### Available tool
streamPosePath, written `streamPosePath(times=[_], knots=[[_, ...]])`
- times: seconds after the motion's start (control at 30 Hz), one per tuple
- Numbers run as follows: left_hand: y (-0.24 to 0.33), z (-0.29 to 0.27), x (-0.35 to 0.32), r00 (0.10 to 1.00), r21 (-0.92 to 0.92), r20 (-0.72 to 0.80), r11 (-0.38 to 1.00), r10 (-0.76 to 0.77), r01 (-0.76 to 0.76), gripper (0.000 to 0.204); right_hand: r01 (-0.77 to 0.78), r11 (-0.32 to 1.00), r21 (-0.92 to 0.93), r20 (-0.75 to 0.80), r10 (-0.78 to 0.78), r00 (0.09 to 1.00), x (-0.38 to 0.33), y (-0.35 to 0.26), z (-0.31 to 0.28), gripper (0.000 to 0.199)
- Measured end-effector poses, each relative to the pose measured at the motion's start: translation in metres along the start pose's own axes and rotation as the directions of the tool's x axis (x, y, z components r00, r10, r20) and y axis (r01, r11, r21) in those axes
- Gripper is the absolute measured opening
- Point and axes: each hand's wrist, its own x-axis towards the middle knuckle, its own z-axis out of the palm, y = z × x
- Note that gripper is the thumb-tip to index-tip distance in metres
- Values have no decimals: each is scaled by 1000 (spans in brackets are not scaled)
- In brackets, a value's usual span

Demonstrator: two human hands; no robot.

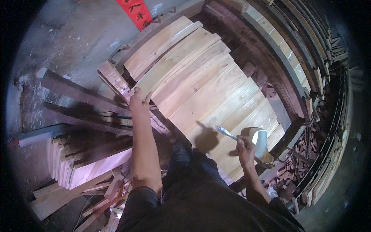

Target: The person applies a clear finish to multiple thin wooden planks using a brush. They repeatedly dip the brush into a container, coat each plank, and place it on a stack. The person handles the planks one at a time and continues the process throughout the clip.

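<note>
Wooden boards [210, 83] lie side by side in front of me as a pale, slightly stepped panel. My left hand [140, 101] is at the left ends of these boards, two fingers showing apart; what the rest of the hand touches is hidden. Over the near right part of the panel, my right hand [246, 149] is closed around a narrow spreader [226, 132], its whitish flat end pointing left. Right beside that hand is a rounded white container [261, 140] with brown stains low down; I cannot tell whether the hand also supports it.
Dark beams [85, 92] stick out at the left, above a stack of planks [98, 170]. Heavy timber rails [266, 50] run along the far right side. Wood offcuts [280, 170] are piled low at the right. A red paper strip [133, 11] hangs on the wall.
</note>
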Motion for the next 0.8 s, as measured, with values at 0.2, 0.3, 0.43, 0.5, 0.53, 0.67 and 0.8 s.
streamPosePath(times=[0.2,0.3,0.43,0.5,0.53,0.67,0.8], knots=[[-9,11,41,991,10,-70,993,-115,116,27,-44,999,23,18,43,999,6,5,12,26],[-10,-14,77,980,162,-117,971,-158,176,28,-51,998,48,44,49,998,7,8,15,25],[-3,-13,94,954,486,-274,838,-123,247,33,-73,997,26,54,72,996,10,9,17,26],[-6,-11,95,955,541,-276,803,-111,250,30,-26,1000,-11,41,27,999,13,9,15,26],[-5,-13,94,954,571,-286,782,-95,249,29,-6,1000,-25,48,8,999,13,11,16,26],[-16,-10,90,972,541,-233,829,-14,142,25,-32,999,28,44,31,999,16,15,14,32],[-26,-17,101,964,540,-236,841,119,29,28,-79,997,-25,79,81,994,16,6,13,32]])
